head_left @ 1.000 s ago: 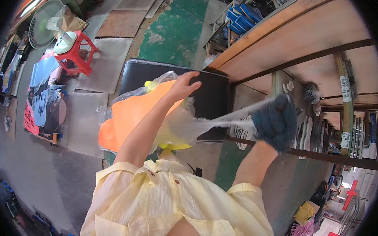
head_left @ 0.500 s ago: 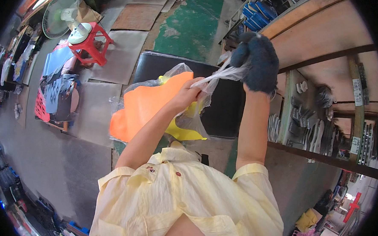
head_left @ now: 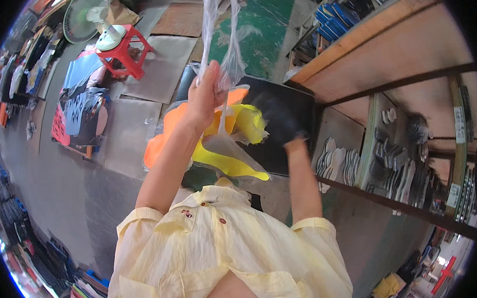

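L hand (head_left: 202,101) grips clear plastic (head_left: 232,65) nr orange sheet (head_left: 159,149); R gloved hand (head_left: 282,121) blurred, right of yellow sheet (head_left: 226,163), can't tell grip.

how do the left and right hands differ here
The left hand is bare, while the right hand wears a dark glove. The left hand is closed on clear plastic; the right hand is too blurred to tell its grip. Both forearms emerge from pale yellow sleeves.

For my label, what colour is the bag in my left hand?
The bag is clear, whitish where bunched; seen best in the head view.
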